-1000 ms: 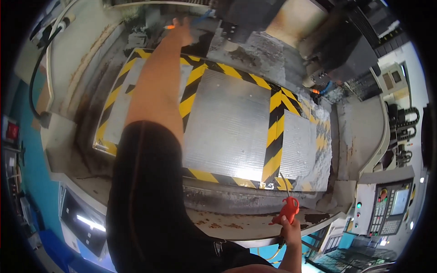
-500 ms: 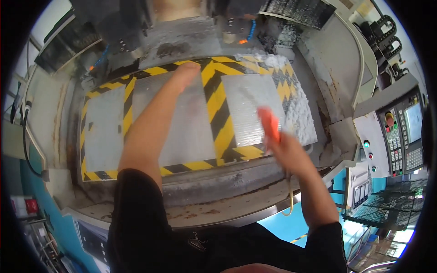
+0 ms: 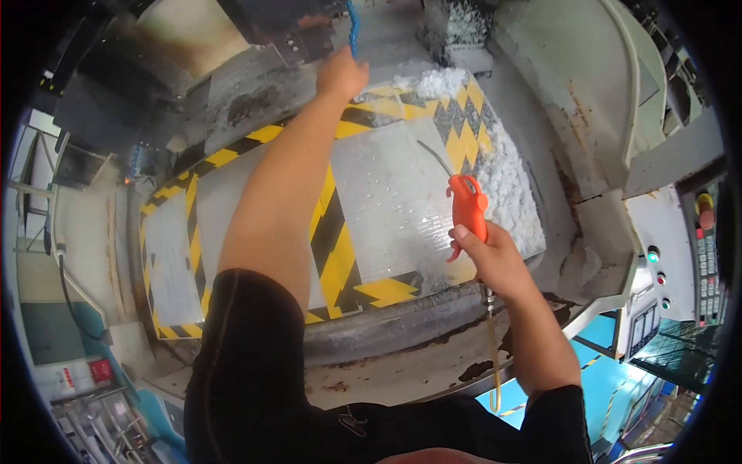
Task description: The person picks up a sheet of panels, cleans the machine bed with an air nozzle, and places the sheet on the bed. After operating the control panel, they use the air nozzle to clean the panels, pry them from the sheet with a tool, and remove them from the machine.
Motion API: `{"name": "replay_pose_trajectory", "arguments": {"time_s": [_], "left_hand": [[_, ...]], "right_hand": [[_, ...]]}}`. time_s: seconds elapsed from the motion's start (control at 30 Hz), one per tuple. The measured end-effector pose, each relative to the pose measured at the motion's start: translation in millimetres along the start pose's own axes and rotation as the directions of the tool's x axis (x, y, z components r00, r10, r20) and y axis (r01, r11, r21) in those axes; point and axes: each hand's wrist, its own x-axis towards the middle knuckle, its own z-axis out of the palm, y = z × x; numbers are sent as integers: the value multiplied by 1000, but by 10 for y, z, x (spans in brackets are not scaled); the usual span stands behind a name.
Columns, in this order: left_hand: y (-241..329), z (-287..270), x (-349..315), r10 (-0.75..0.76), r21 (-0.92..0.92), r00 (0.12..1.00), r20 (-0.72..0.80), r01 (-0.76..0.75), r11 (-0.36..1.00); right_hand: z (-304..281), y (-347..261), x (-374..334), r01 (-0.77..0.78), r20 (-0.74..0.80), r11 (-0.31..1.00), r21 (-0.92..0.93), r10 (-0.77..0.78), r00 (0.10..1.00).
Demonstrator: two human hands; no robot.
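My right hand is closed round the handle of an orange air blow gun. Its thin bent nozzle points up and left over the panel with yellow-and-black striped borders. A yellowish air hose hangs from the gun's lower end. My left arm stretches far across the panel. At the machine head my left hand is closed at the lower end of a blue segmented coolant hose, and the hose tip is hidden by the hand. White shavings lie heaped on the panel's right end.
Dark machine heads hang over the far side. Rust-stained enclosure walls rise at the right, and a metal sill runs along the front. Beyond the right wall stands a control panel with buttons.
My left hand has moved farther away, from the panel's far border to the blue hose. The blow gun in my right hand has tilted less and steadied. My view has shifted.
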Motion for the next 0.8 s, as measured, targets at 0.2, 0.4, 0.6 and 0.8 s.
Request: {"name": "replay_pose_trajectory", "arguments": {"time_s": [0.2, 0.4, 0.6, 0.8], "left_hand": [[-208, 183, 248, 4, -5, 981, -193, -5, 1000], [-268, 174, 285, 34, -7, 991, -128, -35, 999], [-159, 165, 368, -73, -134, 997, -32, 68, 989], [234, 503, 324, -219, -867, 971, 100, 193, 460]], "right_hand": [[103, -75, 39, -72, 46, 997, -31, 74, 996], [159, -40, 66, -41, 44, 997, -60, 43, 998], [163, 56, 121, -80, 40, 994, -81, 83, 996], [124, 100, 117, -50, 56, 994, -92, 55, 997]]}}
